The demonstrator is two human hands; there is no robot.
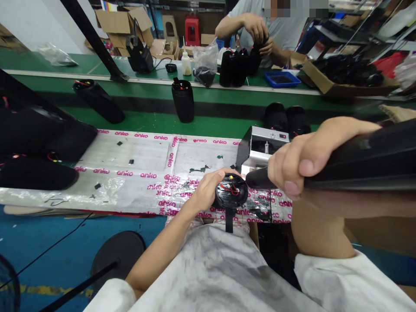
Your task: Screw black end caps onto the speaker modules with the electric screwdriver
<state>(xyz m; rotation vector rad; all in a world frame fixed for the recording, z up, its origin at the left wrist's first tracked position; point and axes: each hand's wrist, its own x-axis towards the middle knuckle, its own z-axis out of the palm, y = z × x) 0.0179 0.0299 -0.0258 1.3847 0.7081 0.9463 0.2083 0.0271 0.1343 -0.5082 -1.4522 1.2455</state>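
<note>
A black cylindrical speaker housing point(231, 200) stands end-up at the near table edge, red wires and a yellow-and-white connector showing in its top. A black strap point(229, 220) hangs from its near side. Wrapped around the housing's left side is my left hand point(207, 190), fingers closed on it. In my right hand point(308, 158), closed too, is a thick black electric screwdriver point(367, 158). Its tapered front end reaches the housing's right rim; the bit's contact point is too small to make out. Just behind that end sits a silver screw feeder box point(267, 141).
Anko-printed tape covers the worktop point(139, 147). More black housings lie at left point(35, 173), on the green belt point(183, 102) and behind the feeder point(276, 116). Across the bench a co-worker's hands point(258, 32) hold a black part near a blue tray point(282, 79).
</note>
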